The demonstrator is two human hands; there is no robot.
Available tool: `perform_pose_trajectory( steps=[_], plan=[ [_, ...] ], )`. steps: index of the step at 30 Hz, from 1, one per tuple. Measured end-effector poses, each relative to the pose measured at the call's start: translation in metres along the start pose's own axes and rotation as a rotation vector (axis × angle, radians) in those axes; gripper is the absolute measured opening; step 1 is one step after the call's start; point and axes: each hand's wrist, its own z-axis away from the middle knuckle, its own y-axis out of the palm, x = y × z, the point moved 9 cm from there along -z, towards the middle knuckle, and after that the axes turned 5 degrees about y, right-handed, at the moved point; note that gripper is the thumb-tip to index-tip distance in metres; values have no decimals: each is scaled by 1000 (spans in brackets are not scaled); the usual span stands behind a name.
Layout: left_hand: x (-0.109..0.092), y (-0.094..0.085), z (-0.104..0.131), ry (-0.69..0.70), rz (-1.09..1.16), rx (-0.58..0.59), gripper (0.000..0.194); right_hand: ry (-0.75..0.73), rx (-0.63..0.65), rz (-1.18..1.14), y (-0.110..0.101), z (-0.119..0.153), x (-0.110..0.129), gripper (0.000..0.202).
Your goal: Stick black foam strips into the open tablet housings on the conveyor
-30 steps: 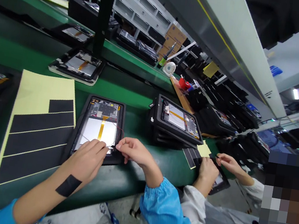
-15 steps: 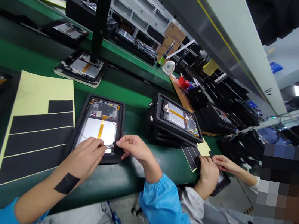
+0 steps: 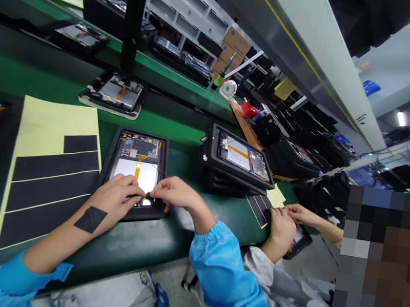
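Observation:
An opened tablet (image 3: 142, 146), with a circuit board, a silvery battery and an orange ribbon cable, lies in a black foam tray (image 3: 166, 155). My left hand (image 3: 120, 194) is over the tray's lower left, thumb and index finger pinched at a small piece of black tape (image 3: 148, 195). From the right, my right hand (image 3: 175, 193) pinches the same piece near the tablet's lower edge. A thin red wire (image 3: 161, 171) runs by the battery. On my left wrist sticks a black tape square (image 3: 90, 219). Fingertip contact is partly hidden.
Left of the tray lies a yellow backing sheet (image 3: 44, 123) with black tape strips (image 3: 57, 166). Stacked foam trays (image 3: 235, 179) stand right, another tablet (image 3: 117, 92) lies behind. A co-worker's hands (image 3: 282, 228) work at another tablet on the right, beside a similar sheet (image 3: 258, 208).
My right hand has moved left and slightly up, closer to my left fingertips. The small black piece now shows between them. The whole view has shifted slightly.

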Motion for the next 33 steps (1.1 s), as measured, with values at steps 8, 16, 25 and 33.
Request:
perform_pose_trajectory(
  steps=[8, 16, 25, 33],
  plan=[
    [-6, -3, -3, 16, -39, -40, 21, 29, 19, -71, -1, 1, -4, 23],
    [-19, -2, 1, 106, -2, 19, 32, 67, 52, -11, 2, -1, 0, 19],
    [-13, -2, 1, 77, 26, 87, 28, 57, -22, 258, 3, -4, 5, 23],
    [-24, -12, -3, 162, -10, 167, 33, 118, -44, 393, -1, -3, 20, 27]
  ],
)
